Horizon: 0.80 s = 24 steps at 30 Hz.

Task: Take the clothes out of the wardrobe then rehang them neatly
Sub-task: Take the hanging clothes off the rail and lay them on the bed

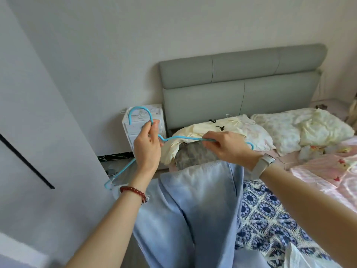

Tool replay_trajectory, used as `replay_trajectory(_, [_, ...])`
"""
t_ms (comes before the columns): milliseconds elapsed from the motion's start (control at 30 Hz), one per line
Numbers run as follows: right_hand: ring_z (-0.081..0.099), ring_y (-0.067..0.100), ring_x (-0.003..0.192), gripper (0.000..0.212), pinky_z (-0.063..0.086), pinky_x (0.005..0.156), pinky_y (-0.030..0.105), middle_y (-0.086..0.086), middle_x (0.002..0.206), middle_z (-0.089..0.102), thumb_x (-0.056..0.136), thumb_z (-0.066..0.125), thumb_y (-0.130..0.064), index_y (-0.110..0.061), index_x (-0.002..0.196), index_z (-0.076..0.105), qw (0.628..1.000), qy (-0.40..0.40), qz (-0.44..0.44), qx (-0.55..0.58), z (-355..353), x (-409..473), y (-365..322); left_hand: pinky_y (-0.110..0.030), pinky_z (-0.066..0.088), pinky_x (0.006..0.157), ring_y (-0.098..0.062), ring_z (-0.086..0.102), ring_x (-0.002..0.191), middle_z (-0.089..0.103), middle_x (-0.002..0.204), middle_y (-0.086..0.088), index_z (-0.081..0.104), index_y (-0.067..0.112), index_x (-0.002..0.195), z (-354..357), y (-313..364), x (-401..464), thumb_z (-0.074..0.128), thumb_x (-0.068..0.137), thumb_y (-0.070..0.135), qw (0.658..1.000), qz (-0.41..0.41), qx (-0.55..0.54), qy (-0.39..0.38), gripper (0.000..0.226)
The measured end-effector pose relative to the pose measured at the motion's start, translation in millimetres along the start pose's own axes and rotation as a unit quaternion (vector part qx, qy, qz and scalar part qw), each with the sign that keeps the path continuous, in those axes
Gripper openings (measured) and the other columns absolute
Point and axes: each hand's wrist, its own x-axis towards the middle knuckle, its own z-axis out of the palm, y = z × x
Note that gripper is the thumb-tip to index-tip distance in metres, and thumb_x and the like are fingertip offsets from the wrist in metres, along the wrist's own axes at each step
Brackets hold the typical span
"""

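Jeans (193, 200) hang below; both hands' fingers (152, 130) pinch the blue hanger (179, 137).

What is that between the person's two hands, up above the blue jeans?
In the head view, the blue hanger spans the stretch: the left hand pinches its neck under the hook, the right hand grips its shoulder bar. The light blue jeans hang below.
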Motion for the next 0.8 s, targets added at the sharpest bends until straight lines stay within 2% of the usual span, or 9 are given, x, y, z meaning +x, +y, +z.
replay_trajectory(67, [0.056, 0.029, 0.069, 0.018, 0.032, 0.058, 0.028, 0.000, 0.071, 0.064, 0.091, 0.053, -0.028, -0.017, 0.099, 0.065, 1.000, -0.010, 0.011, 0.022, 9, 13, -3, -0.043, 0.053, 0.067, -0.023, 0.058, 0.059, 0.054, 0.062, -0.002, 0.065, 0.016, 0.104, 8, -6, 22, 0.042, 0.098, 0.028, 1.000, 0.016, 0.018, 0.012, 0.026])
replay_trajectory(133, [0.047, 0.023, 0.060, 0.017, 0.033, 0.059, 0.029, 0.000, 0.066, 0.060, 0.091, 0.053, -0.025, -0.015, 0.096, 0.066, 0.996, 0.013, 0.052, 0.071, 22, 24, -3, -0.044, 0.052, 0.070, -0.033, 0.058, 0.072, 0.061, 0.073, -0.012, 0.064, 0.016, 0.108, 21, -11, 44, 0.041, 0.098, 0.029, 0.998, 0.035, 0.032, 0.033, 0.029])
replay_trajectory(200, [0.043, 0.017, 0.058, 0.015, 0.036, 0.059, 0.031, -0.003, 0.063, 0.056, 0.091, 0.054, -0.022, -0.013, 0.092, 0.066, 0.987, 0.053, 0.101, 0.117, 36, 35, 5, -0.040, 0.049, 0.070, -0.035, 0.059, 0.079, 0.067, 0.084, -0.013, 0.065, 0.014, 0.104, 41, -16, 65, 0.040, 0.098, 0.028, 0.994, 0.064, 0.064, 0.068, 0.029])
replay_trajectory(267, [0.042, 0.012, 0.054, 0.014, 0.036, 0.057, 0.030, -0.008, 0.058, 0.051, 0.090, 0.056, -0.019, -0.010, 0.089, 0.067, 0.971, 0.089, 0.149, 0.165, 51, 45, 17, -0.042, 0.047, 0.070, -0.037, 0.059, 0.075, 0.068, 0.082, -0.014, 0.066, 0.009, 0.100, 65, -17, 85, 0.042, 0.098, 0.024, 0.987, 0.107, 0.080, 0.086, 0.028])
replay_trajectory(333, [0.040, 0.005, 0.047, 0.014, 0.032, 0.052, 0.022, -0.013, 0.053, 0.046, 0.090, 0.056, -0.015, -0.005, 0.086, 0.066, 0.950, 0.121, 0.191, 0.216, 61, 55, 30, -0.047, 0.046, 0.070, -0.038, 0.057, 0.067, 0.067, 0.075, -0.017, 0.067, 0.003, 0.101, 91, -17, 104, 0.044, 0.096, 0.018, 0.978, 0.168, 0.096, 0.082, 0.028])
replay_trajectory(400, [0.040, 0.004, 0.044, 0.015, 0.029, 0.047, 0.014, -0.013, 0.049, 0.042, 0.090, 0.055, -0.012, -0.004, 0.081, 0.064, 0.933, 0.140, 0.212, 0.256, 65, 66, 42, -0.051, 0.044, 0.078, -0.037, 0.059, 0.074, 0.065, 0.078, -0.019, 0.065, 0.000, 0.109, 116, -19, 120, 0.043, 0.093, 0.013, 0.969, 0.197, 0.125, 0.078, 0.029])
replay_trajectory(500, [0.039, 0.003, 0.044, 0.016, 0.029, 0.044, 0.011, -0.009, 0.049, 0.042, 0.090, 0.054, -0.010, -0.012, 0.078, 0.063, 0.914, 0.174, 0.240, 0.279, 69, 83, 62, -0.056, 0.027, 0.103, -0.035, 0.048, 0.118, 0.057, 0.121, -0.018, 0.050, 0.008, 0.130, 150, -33, 129, 0.043, 0.093, 0.015, 0.967, 0.187, 0.172, 0.030, 0.038])
replay_trajectory(567, [0.039, 0.002, 0.044, 0.016, 0.029, 0.044, 0.010, -0.007, 0.050, 0.043, 0.091, 0.053, -0.008, -0.009, 0.079, 0.064, 0.905, 0.200, 0.248, 0.281, 69, 91, 76, -0.053, 0.018, 0.109, -0.035, 0.031, 0.134, 0.043, 0.139, -0.018, 0.043, 0.009, 0.136, 170, -44, 133, 0.042, 0.093, 0.017, 0.968, 0.194, 0.157, -0.009, 0.043])
replay_trajectory(800, [0.036, 0.002, 0.044, 0.016, 0.026, 0.043, 0.010, -0.012, 0.047, 0.041, 0.091, 0.052, -0.008, -0.008, 0.079, 0.062, 0.883, 0.235, 0.312, 0.259, 88, 89, 150, -0.049, 0.003, 0.112, -0.036, 0.003, 0.142, 0.007, 0.154, -0.020, 0.024, 0.013, 0.145, 254, -86, 139, 0.036, 0.093, 0.023, 0.962, 0.190, 0.122, -0.151, 0.054])
